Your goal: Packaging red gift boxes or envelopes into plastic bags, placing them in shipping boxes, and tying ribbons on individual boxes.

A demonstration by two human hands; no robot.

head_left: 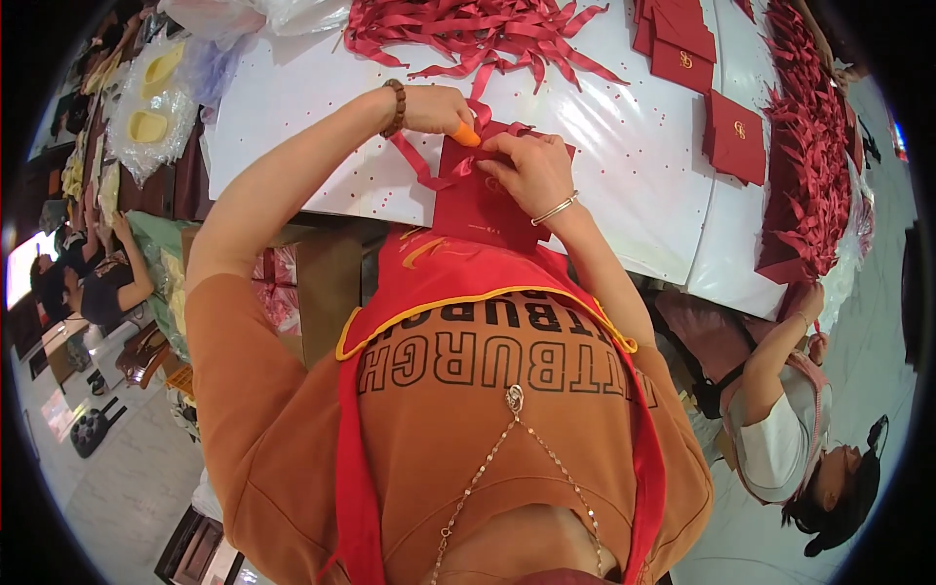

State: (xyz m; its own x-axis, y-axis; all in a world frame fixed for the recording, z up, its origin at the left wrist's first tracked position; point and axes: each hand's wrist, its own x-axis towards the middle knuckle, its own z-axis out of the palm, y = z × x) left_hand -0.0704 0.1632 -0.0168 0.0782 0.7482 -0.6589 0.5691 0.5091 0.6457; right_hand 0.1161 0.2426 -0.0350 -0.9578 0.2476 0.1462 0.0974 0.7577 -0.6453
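Observation:
A flat red paper packet (478, 210) with small gold marks lies at the table's near edge, against my red apron (468, 278). My left hand (436, 109), an orange cover on one fingertip, is closed on a red ribbon (414, 161) at the packet's top. Part of that ribbon loops down to the left. The thumb and fingers of my right hand (538, 174) are pinched together over the packet, at the ribbon. The ribbon between the fingertips is partly hidden, so I cannot tell whether a knot is formed.
Loose red ribbons (458, 39) are heaped at the table's far side. Red packets lie in stacks (736, 136) to the right, beside a long row of ribboned packets (804, 175). Another person (790, 419) works at the right. Pale yellow slippers (148, 127) in clear plastic are at left.

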